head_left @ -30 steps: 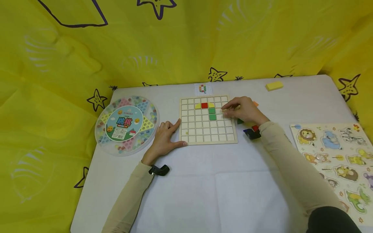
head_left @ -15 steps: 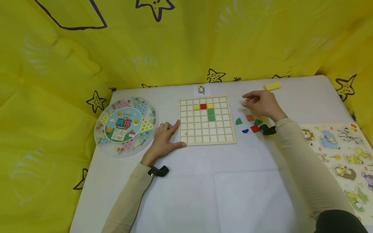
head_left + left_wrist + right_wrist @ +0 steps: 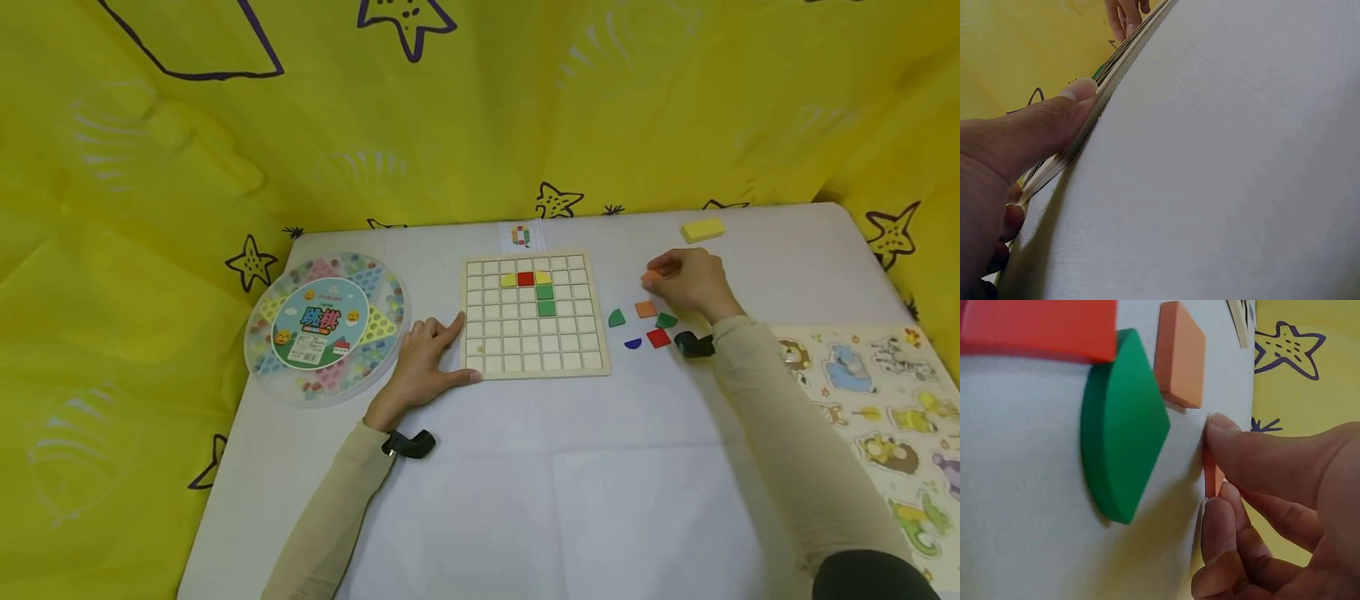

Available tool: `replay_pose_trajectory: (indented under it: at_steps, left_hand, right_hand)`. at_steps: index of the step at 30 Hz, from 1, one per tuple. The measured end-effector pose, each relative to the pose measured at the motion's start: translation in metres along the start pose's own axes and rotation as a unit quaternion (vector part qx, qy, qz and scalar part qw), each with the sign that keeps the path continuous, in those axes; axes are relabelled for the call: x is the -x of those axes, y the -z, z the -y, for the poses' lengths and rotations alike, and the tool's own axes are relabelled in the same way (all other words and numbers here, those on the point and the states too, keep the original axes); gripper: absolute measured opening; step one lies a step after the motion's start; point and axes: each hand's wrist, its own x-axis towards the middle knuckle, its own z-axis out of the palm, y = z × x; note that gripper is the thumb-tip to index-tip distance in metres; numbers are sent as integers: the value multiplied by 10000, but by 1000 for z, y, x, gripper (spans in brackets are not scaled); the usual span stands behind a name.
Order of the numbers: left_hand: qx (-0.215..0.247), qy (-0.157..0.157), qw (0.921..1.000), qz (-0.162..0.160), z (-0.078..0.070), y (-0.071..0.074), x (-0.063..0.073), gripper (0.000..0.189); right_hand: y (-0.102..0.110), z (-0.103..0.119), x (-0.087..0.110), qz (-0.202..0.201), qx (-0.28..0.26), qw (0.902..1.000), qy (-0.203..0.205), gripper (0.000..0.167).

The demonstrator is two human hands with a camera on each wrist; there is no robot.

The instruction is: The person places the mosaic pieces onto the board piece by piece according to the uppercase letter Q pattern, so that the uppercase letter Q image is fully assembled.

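In the head view, my right hand pinches an orange tile between thumb and fingers, low over the table. The right wrist view shows this tile's thin edge between the fingertips. A second orange tile, two green curved tiles, a red tile and a small blue half-round tile lie nearby. My left hand rests at the lower left corner of the wooden grid board, thumb and index finger straight against its edges. Red, yellow and green tiles lie on the grid.
A small pattern card lies behind the board. On the left sits a round Chinese checkers box. A yellow block is at the back right, and an animal picture board at the right. A yellow curtain hangs behind.
My right hand has moved from the board's right side to the loose tiles on the right, where it now pinches an orange tile. The left hand has stayed at the board's corner.
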Motion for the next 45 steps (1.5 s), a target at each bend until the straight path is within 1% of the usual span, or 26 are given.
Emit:
replay_pose_trajectory:
  at_steps: [12, 19, 27, 30, 33, 39, 45]
  left_hand:
    - [-21, -8, 10000, -1, 0, -1, 1, 104]
    - [-14, -3, 10000, -9, 1, -1, 1, 104]
    - [-39, 4, 10000, -2, 2, -1, 0, 104]
    - [-29, 9, 10000, 13, 2, -1, 0, 104]
    - [-28, 2, 10000, 22, 2, -1, -1, 104]
    - [-10, 4, 10000, 37, 1, 0, -1, 104]
    - [-1, 21, 10000, 33, 2, 0, -1, 104]
  right_hand:
    - [-5, -2, -1, -127, -22, 9999, -21, 36]
    - [-9, 3, -2, -259, -337, 9991, 76, 33]
    - [-17, 17, 0, -440, -687, 9963, 277, 35]
    - [-21, 22, 0, -370, -869, 9949, 357, 39]
    - [-24, 28, -2, -214, -987, 9939, 432, 43]
    - [-31, 41, -4, 67, -1111, 9925, 503, 45]
    - [-41, 51, -6, 142, -1268, 9901, 576, 44]
